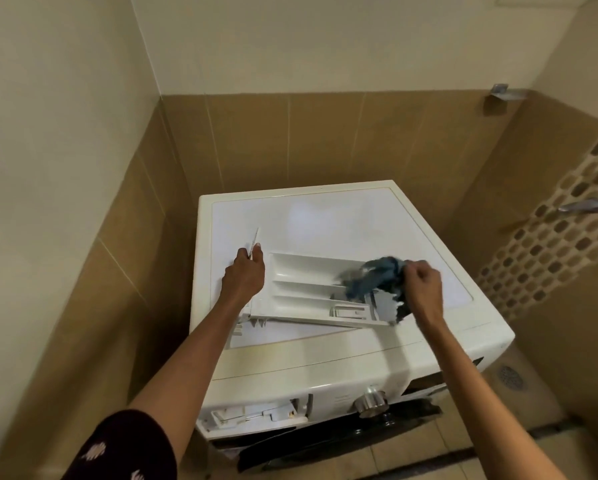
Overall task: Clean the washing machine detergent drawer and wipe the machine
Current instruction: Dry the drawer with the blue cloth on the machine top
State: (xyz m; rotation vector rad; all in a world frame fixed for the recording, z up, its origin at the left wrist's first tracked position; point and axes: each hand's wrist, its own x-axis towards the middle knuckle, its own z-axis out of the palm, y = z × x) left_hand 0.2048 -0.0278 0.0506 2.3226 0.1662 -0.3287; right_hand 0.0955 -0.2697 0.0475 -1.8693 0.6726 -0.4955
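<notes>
The white detergent drawer (304, 289) lies pulled out on top of the white washing machine (325, 216), its compartments facing up. My left hand (245, 275) rests at the drawer's left end and pinches a thin white stick-like tool (256, 239) that points away from me. My right hand (422, 289) grips a crumpled blue-grey cloth (377, 275) over the drawer's right end, where the cloth covers part of the compartments. The empty drawer slot (256, 414) shows in the machine's front panel.
A silver control knob (370, 403) sits on the front panel right of the slot. Tiled walls close in behind and to the left of the machine. A floor drain (512, 377) and a metal tap handle (583, 205) are at the right.
</notes>
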